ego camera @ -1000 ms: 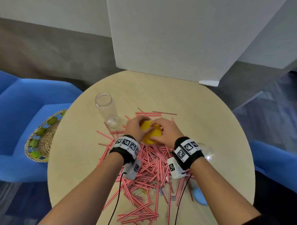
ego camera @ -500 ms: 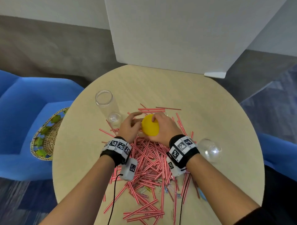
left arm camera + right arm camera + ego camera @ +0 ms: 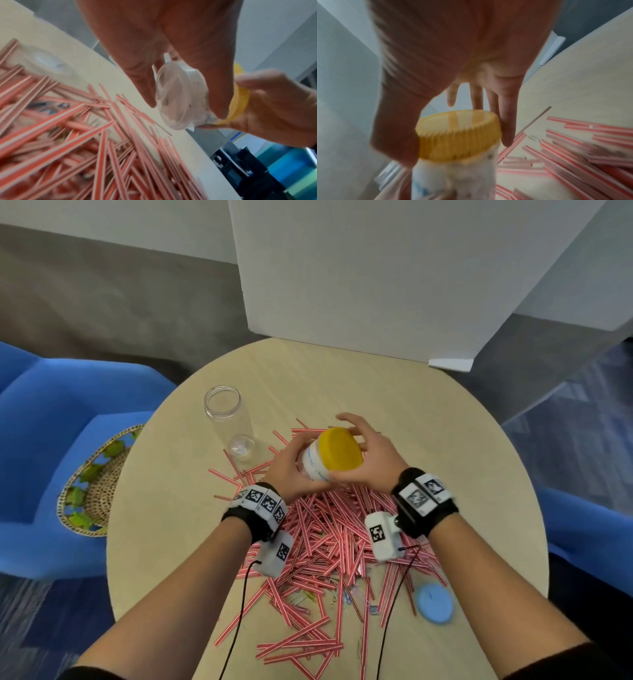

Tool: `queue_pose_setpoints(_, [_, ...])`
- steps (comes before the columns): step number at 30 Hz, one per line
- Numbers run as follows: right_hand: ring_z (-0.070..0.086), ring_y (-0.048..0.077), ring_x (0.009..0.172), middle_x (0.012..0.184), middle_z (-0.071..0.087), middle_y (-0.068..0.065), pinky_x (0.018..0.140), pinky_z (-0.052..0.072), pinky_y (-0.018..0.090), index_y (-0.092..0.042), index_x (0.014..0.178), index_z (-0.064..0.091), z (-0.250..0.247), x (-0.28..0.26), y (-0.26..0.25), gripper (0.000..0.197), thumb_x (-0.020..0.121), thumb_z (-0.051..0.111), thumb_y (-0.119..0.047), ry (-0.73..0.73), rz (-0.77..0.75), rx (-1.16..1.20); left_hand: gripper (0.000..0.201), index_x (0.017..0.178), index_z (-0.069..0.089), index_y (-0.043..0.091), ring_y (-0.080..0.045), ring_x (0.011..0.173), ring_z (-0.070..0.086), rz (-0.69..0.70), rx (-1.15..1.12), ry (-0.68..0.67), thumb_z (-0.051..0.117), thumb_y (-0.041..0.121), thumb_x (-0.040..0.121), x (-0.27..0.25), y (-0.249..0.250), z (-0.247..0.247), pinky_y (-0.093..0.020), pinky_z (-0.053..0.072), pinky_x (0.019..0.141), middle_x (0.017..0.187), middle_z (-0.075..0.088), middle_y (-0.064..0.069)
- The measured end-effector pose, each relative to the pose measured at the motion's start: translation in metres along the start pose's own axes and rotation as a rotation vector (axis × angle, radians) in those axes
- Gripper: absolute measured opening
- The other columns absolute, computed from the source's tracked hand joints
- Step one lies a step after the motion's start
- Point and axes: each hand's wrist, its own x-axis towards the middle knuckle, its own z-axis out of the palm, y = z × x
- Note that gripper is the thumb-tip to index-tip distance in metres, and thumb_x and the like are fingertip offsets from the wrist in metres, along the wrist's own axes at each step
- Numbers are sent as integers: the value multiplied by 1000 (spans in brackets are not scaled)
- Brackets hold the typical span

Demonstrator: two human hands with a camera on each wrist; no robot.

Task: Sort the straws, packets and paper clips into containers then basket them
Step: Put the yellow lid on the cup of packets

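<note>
Lifted off the straw pile since a moment ago — our jar now hangs tilted between both hands, above the counter.

From the head view, we hold the jar (image 3: pixel 313 463) with our left hand (image 3: pixel 291 470) wrapped round its packet-filled body while our right hand (image 3: pixel 371 460) cups the yellow lid (image 3: pixel 340 450), fingers spread at its rim; we judge this to be lid-tightening. Straws (image 3: pixel 329 529) cover the counter (image 3: pixel 462 460), the paper clips (image 3: pixel 346 597) lie near us, and an open glass jar (image 3: pixel 227 419) and a basket (image 3: pixel 92 484) wait at left. From the left wrist, our grip curls round the jar's clear base (image 3: pixel 178 97). From the right wrist — blurred — straight fingers (image 3: pixel 507 121) press the lid's ribbed side (image 3: pixel 458 138).
</note>
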Motion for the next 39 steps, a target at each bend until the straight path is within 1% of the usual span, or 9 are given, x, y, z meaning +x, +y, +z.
queue_pose_setpoints(7, [65, 13, 104, 129, 54, -7, 87, 59, 37, -41, 134, 49, -27, -15, -17, 80, 64, 88, -46, -210, -16, 28, 90, 119, 50, 26, -9, 104, 62, 53, 91, -98, 97, 36, 42, -5, 31, -21, -31, 57, 83, 112, 64, 5])
queue_pose_setpoints(11, [74, 22, 64, 97, 70, 8, 64, 61, 37, -19, 114, 57, -10, -20, -37, 69, 76, 55, -77, -125, 279, 23, 82, 108, 49, 23, -8, 95, 64, 51, 122, -52, 98, 30, 43, -16, 42, -26, -26, 57, 75, 106, 65, 4])
queue_pose_setpoints(14, [74, 23, 75, 104, 71, 12, 73, 62, 40, -18, 113, 59, -7, -25, -49, 93, 67, 30, -93, -216, 316, -169, 80, 104, 49, 22, -12, 92, 66, 6, 134, -72, 98, 30, 42, -27, 42, -30, -32, 59, 74, 103, 65, 2])
queue_pose_setpoints(19, [70, 18, 94, 133, 56, 3, 76, 62, 38, -33, 135, 49, -23, -32, -53, 72, 72, 81, -50, -291, 81, -12, 78, 102, 51, 21, -18, 92, 67, -44, 76, -100, 99, 32, 42, -42, 40, -36, -45, 59, 73, 101, 66, -3])
queue_pose_setpoints(23, [74, 29, 64, 83, 74, 15, 69, 62, 47, -5, 115, 59, -8, -37, -52, 83, 84, 38, -79, -259, 387, -141, 77, 101, 52, 25, -20, 93, 68, -46, 47, -132, 100, 35, 41, -53, 42, -30, -48, 59, 74, 101, 67, -2])
queue_pose_setpoints(25, [74, 30, 71, 101, 73, 15, 71, 62, 46, -8, 128, 56, -10, -41, -50, 93, 82, 26, -83, -262, 435, -157, 78, 101, 52, 26, -20, 93, 69, -53, 31, -125, 99, 37, 39, -54, 45, -28, -47, 60, 73, 102, 68, -2])
queue_pose_setpoints(30, [67, 28, 103, 136, 48, 5, 72, 62, 45, -35, 143, 40, -17, -60, -47, 85, 69, 79, -52, -370, 183, 93, 78, 100, 51, 23, -24, 89, 71, -112, 12, -149, 100, 29, 40, -59, 48, -28, -49, 60, 68, 102, 69, -7])
queue_pose_setpoints(34, [75, 27, 72, 110, 68, 12, 69, 62, 45, -16, 132, 53, -8, -67, -52, 90, 67, 55, -78, -380, 376, -111, 74, 99, 49, 25, -14, 88, 69, -106, 130, -228, 98, 27, 44, -74, 53, -19, -33, 61, 67, 102, 68, 1])
queue_pose_setpoints(39, [60, 24, 113, 132, 52, 2, 74, 62, 41, -37, 144, 41, -20, -79, -45, 93, 62, 82, -56, -423, 219, -23, 76, 103, 49, 23, -16, 91, 69, -104, 109, -218, 97, 30, 44, -79, 57, -14, -36, 62, 67, 104, 68, 1])
